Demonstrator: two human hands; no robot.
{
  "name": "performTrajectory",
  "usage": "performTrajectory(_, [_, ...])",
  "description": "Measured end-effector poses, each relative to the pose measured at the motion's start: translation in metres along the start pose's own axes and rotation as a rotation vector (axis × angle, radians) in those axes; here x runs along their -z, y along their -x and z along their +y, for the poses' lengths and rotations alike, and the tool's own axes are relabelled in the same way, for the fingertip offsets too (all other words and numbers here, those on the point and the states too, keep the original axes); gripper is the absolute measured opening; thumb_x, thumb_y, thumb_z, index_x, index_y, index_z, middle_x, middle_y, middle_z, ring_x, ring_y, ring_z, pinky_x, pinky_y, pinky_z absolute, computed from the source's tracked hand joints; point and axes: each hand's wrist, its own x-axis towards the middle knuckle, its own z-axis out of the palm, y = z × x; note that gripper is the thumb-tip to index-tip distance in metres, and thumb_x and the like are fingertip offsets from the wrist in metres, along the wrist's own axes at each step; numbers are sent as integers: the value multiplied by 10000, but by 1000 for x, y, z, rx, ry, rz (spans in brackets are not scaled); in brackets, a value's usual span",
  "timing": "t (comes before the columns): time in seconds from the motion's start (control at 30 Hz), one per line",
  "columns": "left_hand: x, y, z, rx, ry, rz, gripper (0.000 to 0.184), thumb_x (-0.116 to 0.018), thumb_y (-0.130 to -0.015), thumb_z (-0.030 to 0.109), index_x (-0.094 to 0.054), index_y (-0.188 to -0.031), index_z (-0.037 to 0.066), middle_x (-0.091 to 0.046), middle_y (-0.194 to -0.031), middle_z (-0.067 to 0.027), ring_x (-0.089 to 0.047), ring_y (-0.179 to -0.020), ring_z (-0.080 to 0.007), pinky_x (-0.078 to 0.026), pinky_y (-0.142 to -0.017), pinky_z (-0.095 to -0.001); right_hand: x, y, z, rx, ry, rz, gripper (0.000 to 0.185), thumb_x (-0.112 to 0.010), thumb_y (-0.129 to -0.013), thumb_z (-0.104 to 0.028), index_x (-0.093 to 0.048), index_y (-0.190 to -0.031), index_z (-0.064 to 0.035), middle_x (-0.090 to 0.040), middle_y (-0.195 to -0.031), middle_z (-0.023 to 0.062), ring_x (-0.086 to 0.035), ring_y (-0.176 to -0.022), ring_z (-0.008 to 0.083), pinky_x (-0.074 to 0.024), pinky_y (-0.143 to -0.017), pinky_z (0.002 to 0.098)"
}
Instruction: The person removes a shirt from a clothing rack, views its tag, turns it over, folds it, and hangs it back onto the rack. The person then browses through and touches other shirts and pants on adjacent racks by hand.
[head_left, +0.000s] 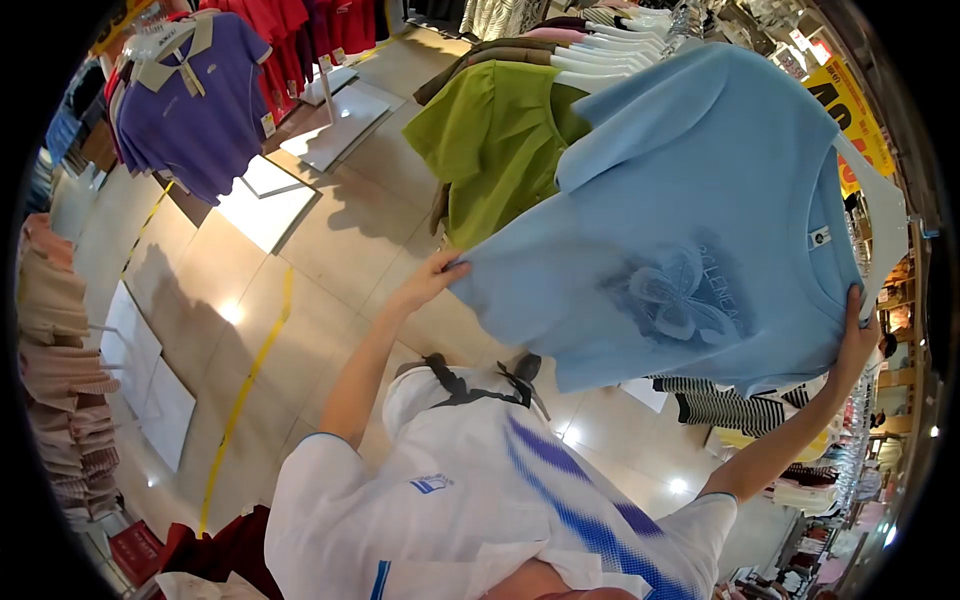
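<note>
A light blue T-shirt point(610, 270) with a butterfly print and lettering is spread out in front of me, its neck turned to the right. My left hand point(428, 283) pinches the shirt's lower edge. At the neckline, my right hand point(857, 335) grips the fabric by the collar, fingers partly hidden by cloth. A white hanger point(880, 205) sticks out of the neck opening, close above my right hand. Just behind the blue shirt hangs a green top point(495, 140) on the rack.
More garments on white hangers point(610, 55) line the rack behind. A purple polo shirt point(195, 110) hangs at the upper left, pink clothes point(65, 370) at the left edge. White floor stands point(265, 205) rest on the tiles. A yellow sale sign point(850, 115) is at upper right.
</note>
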Motion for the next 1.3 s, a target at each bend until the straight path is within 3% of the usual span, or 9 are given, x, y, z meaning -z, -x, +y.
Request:
performTrajectory(0.53, [6, 19, -4, -36, 254, 285, 154, -595, -939, 201, -610, -954, 48, -592, -823, 12, -512, -755, -63, -427, -707, -219, -14, -3, 14, -82, -14, 32, 624, -658, -843, -501, -623, -1127, 53, -665, -1008, 143, -624, -888, 199, -472, -824, 307])
performTrajectory(0.73, [22, 19, -7, -63, 528, 209, 208, -516, -983, 240, -585, -1044, 53, -602, -901, 8, -560, -824, -75, -476, -787, -275, -21, 0, 2, -94, -29, 60, 625, -664, -838, -501, -623, -1122, 56, -666, -997, 143, -623, -876, 193, -473, -817, 303])
performTrajectory(0.8, [19, 21, 3, -94, 1052, 193, 268, -507, -985, 260, -556, -1148, 52, -634, -1003, -26, -590, -976, -115, -474, -872, -315, -19, -2, 3, -101, -51, 31, 638, -671, -831, -507, -620, -1130, 53, -662, -1000, 137, -618, -879, 187, -469, -816, 300])
performTrajectory(0.83, [14, 18, -11, -89, 1053, 192, 268, -507, -985, 260, -556, -1148, 52, -634, -1003, -26, -590, -976, -115, -474, -872, -315, -19, -2, 3, -103, -48, 30, 638, -671, -831, -507, -620, -1130, 53, -662, -1000, 137, -618, -879, 187, -469, -816, 300])
performTrajectory(0.93, [-14, 13, -45, -93, 395, 310, 385, -567, -951, 278, -501, -1276, 83, -592, -1192, -29, -544, -1129, -146, -433, -981, -386, -20, -3, 3, -142, -73, 44, 641, -671, -830, -508, -618, -1135, 53, -658, -1007, 128, -612, -884, 179, -466, -815, 297])
performTrajectory(1.03, [-50, 13, -41, 31, 580, 138, 513, -617, -919, 307, -444, -1354, 97, -539, -1301, -43, -503, -1206, -167, -400, -1033, -391, -21, -4, 1, -165, -83, 44, 636, -668, -835, -503, -617, -1139, 53, -656, -1021, 129, -613, -896, 180, -466, -825, 298])
performTrajectory(1.1, [-61, 13, -29, 375, 806, 0, 550, -653, -894, 312, -437, -1349, 93, -551, -1274, -49, -534, -1162, -174, -441, -994, -373, -21, 1, -3, -182, -20, 46, 636, -668, -837, -496, -612, -1149, 56, -659, -1019, 132, -622, -884, 186, -477, -815, 304])
performTrajectory(1.13, [-64, 11, -23, 379, 812, -3, 550, -653, -894, 312, -437, -1349, 93, -551, -1274, -49, -534, -1162, -174, -441, -994, -373, -23, 4, -8, -181, -12, 44, 636, -668, -837, -496, -612, -1149, 56, -659, -1019, 132, -622, -884, 186, -477, -815, 304])
performTrajectory(1.3, [-59, 11, 41, 282, 843, 331, 597, -622, -907, 366, -371, -1376, 93, -525, -1278, -90, -541, -1143, -220, -488, -936, -390, -30, 9, -8, -167, 37, 8, 702, -680, -815, -518, -592, -1175, 79, -650, -1034, 163, -619, -923, 211, -478, -852, 314])
